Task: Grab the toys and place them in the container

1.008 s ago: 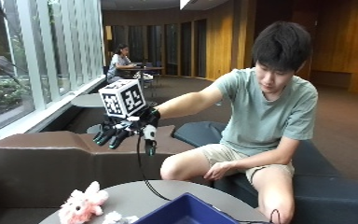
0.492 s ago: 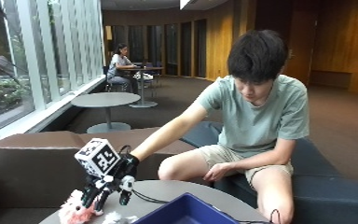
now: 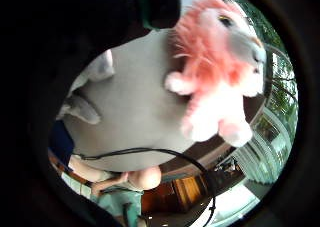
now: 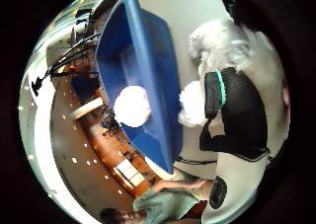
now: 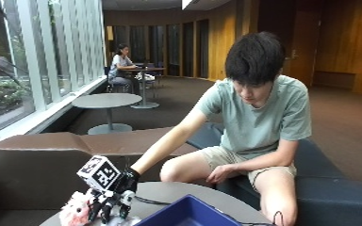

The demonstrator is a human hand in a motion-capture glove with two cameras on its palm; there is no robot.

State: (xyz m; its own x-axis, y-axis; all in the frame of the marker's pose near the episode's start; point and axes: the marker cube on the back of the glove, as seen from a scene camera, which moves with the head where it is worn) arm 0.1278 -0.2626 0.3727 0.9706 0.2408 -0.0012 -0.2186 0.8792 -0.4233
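Observation:
On the round grey table (image 5: 168,190), my gloved right hand (image 5: 115,195) is down with its fingers pointing at the tabletop. A pink and white plush toy (image 5: 74,213) lies right beside it at the table's edge and shows large in the little finger side view (image 3: 215,72). Under my palm lies a fluffy white toy (image 4: 222,46), and my gloved thumb (image 4: 237,110) rests against it. I see no finger curled round it. The blue container (image 5: 187,214) stands next to the hand, with a white round thing (image 4: 132,105) inside it.
A black cable (image 3: 150,151) runs across the table. A brown sofa back (image 5: 37,160) stands behind the table. The person's bare left hand (image 5: 222,173) rests on a knee.
My hand came down from above the sofa back to the tabletop and now sits among the toys beside the blue container.

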